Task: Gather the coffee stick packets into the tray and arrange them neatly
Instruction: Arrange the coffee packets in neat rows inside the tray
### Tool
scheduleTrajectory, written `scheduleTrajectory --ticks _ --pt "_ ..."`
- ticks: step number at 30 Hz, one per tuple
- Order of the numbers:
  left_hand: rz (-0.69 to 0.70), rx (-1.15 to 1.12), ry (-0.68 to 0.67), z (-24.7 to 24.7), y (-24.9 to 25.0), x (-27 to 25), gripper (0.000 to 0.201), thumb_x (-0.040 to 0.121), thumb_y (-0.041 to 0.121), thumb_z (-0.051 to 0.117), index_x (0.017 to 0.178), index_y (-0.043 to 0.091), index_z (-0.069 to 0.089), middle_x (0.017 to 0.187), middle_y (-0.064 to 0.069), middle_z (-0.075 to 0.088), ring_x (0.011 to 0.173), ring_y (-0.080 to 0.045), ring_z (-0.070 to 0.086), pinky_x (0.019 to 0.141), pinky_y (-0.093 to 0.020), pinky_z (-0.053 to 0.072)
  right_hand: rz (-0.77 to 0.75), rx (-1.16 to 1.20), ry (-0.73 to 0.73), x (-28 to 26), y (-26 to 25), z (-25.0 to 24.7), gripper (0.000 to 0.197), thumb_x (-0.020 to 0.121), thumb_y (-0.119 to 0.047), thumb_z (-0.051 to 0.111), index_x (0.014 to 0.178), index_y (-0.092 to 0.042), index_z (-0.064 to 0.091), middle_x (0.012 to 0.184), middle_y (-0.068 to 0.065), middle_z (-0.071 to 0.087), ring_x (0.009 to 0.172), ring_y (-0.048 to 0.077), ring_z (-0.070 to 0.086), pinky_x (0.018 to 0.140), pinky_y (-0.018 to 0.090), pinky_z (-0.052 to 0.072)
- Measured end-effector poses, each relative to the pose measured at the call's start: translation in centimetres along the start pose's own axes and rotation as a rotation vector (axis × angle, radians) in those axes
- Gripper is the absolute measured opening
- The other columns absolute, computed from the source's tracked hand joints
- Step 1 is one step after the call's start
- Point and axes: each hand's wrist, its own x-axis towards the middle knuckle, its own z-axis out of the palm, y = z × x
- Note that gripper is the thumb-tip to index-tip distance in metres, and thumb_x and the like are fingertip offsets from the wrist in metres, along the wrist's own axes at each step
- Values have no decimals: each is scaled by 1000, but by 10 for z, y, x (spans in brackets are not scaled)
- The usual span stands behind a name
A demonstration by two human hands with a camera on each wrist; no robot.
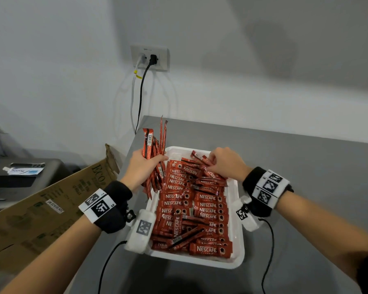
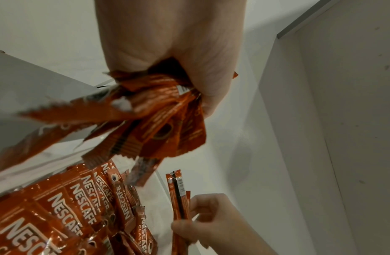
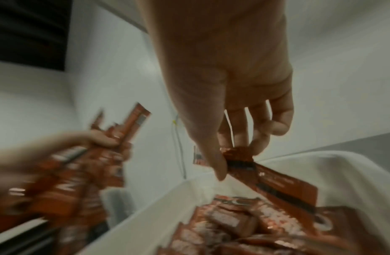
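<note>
A white tray (image 1: pixel 239 247) on the grey counter holds several red coffee stick packets (image 1: pixel 202 211), some in rows, others lying askew on top. My left hand (image 1: pixel 143 165) grips a bundle of packets (image 1: pixel 155 158) upright over the tray's far left corner; the bundle (image 2: pixel 159 120) fans out below the fist (image 2: pixel 181 57) in the left wrist view. My right hand (image 1: pixel 223 164) is over the tray's far end and pinches one packet (image 3: pixel 264 179) between thumb (image 3: pixel 213 158) and fingertips. That packet (image 2: pixel 177 193) also shows in the left wrist view.
A grey counter (image 1: pixel 306 166) runs right and toward me around the tray. An open cardboard box (image 1: pixel 51 209) leans against its left edge. A wall socket (image 1: pixel 150 58) with two cables sits on the wall behind. A dark appliance (image 1: pixel 19 177) stands at the far left.
</note>
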Motion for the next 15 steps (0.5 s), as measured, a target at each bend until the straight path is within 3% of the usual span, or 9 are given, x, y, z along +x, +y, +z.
scheduleTrajectory --ticks 2,5,8,11,15 --pt "-1 -2 -11 2 0 0 10 85 12 64 82 19 58 78 1 64 65 -5 65 65 -17 49 -87 89 -172 -27 -15 -1 20 80 -25 72 94 -12 68 85 -3 63 77 12 60 70 23 48" --pt "-2 -4 -30 6 2 0 9 85 12 64 84 19 58 81 1 64 73 -10 63 69 -19 49 -230 40 -506 -63 -38 15 26 79 -27 74 97 -9 68 93 0 65 84 14 61 81 25 50" --pt "-6 -10 -38 8 4 0 9 85 12 63 85 19 59 81 2 64 75 -10 63 69 -19 48 -280 -28 -634 -81 -46 30 34 78 -31 74 99 -5 68 98 6 69 82 15 61 77 25 50" --pt "-7 -12 -30 7 4 -1 10 85 12 63 84 20 58 81 2 63 74 -10 63 67 -18 47 -251 -27 -575 -77 -44 27 37 79 -38 73 100 -7 70 95 2 71 78 10 61 73 21 48" --pt "-5 -10 -21 5 3 -1 10 85 12 63 84 20 58 82 0 64 76 -11 63 67 -18 48 -97 -96 -179 -37 -17 16 29 81 -32 71 101 -11 66 99 0 67 87 14 62 72 22 46"
